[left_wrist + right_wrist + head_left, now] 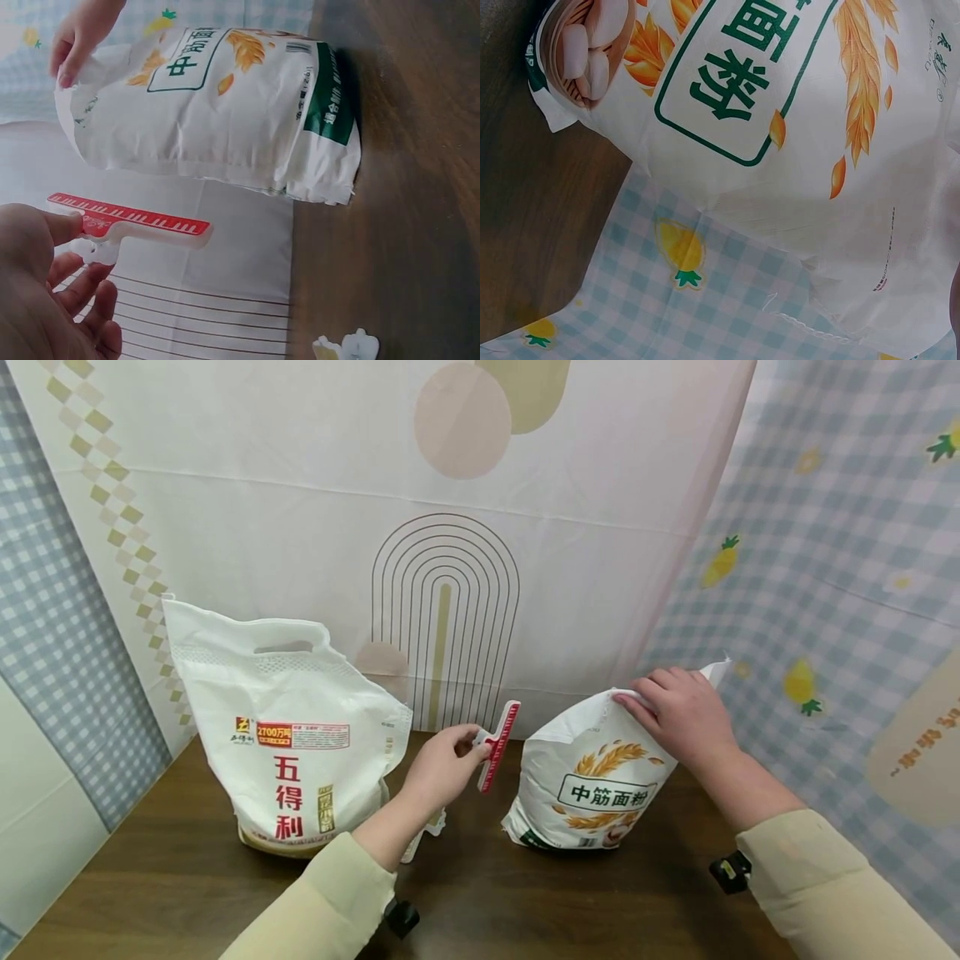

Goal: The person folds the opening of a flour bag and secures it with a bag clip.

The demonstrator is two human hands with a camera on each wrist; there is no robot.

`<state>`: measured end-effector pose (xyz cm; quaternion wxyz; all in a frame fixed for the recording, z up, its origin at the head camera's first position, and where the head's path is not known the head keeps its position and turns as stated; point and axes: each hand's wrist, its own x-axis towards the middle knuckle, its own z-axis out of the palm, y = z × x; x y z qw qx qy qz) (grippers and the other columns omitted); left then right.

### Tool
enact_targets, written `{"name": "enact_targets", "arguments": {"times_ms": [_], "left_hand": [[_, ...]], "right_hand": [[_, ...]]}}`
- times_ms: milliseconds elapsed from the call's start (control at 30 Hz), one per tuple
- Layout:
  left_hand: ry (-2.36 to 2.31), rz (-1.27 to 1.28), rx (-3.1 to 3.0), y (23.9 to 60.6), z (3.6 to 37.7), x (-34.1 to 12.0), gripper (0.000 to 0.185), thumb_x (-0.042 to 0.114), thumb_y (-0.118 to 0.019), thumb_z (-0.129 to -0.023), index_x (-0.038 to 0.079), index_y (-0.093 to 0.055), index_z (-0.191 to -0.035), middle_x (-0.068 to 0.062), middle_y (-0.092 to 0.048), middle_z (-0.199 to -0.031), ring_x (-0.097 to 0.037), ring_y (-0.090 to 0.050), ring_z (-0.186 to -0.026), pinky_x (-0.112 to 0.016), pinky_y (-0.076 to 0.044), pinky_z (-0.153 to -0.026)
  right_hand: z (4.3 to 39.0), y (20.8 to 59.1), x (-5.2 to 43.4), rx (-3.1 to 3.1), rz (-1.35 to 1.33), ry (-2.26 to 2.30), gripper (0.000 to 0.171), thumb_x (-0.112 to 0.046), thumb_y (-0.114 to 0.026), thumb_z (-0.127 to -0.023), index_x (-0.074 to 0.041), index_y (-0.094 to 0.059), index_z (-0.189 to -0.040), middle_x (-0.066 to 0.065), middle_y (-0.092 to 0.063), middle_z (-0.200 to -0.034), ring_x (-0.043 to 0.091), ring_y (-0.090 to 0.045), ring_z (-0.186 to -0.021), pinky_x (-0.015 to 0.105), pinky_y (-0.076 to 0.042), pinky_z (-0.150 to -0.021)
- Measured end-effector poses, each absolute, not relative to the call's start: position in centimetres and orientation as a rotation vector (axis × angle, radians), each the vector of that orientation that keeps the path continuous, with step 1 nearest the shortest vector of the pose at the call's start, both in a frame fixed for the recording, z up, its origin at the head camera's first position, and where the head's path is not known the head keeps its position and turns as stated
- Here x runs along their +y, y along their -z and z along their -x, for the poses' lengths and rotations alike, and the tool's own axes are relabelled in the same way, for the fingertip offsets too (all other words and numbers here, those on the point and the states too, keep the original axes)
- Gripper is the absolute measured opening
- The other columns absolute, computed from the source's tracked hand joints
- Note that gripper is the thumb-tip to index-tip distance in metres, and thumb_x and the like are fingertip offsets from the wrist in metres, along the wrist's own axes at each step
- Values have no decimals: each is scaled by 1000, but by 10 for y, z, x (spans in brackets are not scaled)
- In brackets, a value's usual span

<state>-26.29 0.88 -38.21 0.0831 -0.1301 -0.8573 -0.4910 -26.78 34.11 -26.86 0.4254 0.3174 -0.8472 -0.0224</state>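
Observation:
My left hand (444, 766) pinches the handle of a red and white bag clip (497, 746), held upright above the table between two bags. The left wrist view shows the clip (131, 221) with its long red bar pointing at the small bag. A small white flour bag (592, 781) with green writing and wheat art stands at centre right. My right hand (678, 708) grips its folded top edge. The right wrist view shows only the flour bag's front (795, 150), close up; the hand itself is out of view there.
A large white rice bag (288, 743) with red writing stands at the left on the dark wooden table (150, 877). Patterned cloths hang behind and to the right. A small white object (346, 347) lies on the table near my left forearm.

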Motion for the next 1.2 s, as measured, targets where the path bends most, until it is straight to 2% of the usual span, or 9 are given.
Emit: {"name": "enact_targets", "arguments": {"times_ms": [300, 533, 867, 1200], "left_hand": [[1278, 520, -2516, 370, 261, 14, 23, 33, -67, -95, 19, -69, -113, 9, -69, -100, -15, -50, -91, -33, -45, -77], [1160, 564, -2506, 355, 263, 17, 13, 31, -67, -95, 22, -69, -105, 11, -68, -93, -15, -48, -90, -38, -38, -86], [1054, 657, -2493, 336, 267, 25, 12, 28, -69, -94, 21, -69, -103, 13, -65, -84, -14, -46, -86, -37, -35, -87], [907, 800, -2538, 311, 266, 33, 11, 28, -71, -92, 21, -70, -100, 13, -68, -86, -13, -50, -86, -37, -36, -86]], "right_hand": [[268, 269, 341, -2126, -788, 57, 50, -54, -47, -100, -11, -66, -82, 6, -59, -75, 34, -57, -75, 49, -43, -67], [269, 268, 341, -2119, -799, 64, 43, -49, -53, -98, -11, -65, -81, 6, -59, -74, 34, -57, -74, 48, -43, -66], [268, 266, 338, -2099, -816, 56, 28, -36, -67, -90, -11, -63, -78, 5, -57, -73, 33, -57, -73, 47, -41, -63], [269, 267, 339, -2129, -802, 66, 29, -37, -65, -92, -12, -63, -79, 5, -61, -76, 32, -59, -76, 47, -44, -67]]}}
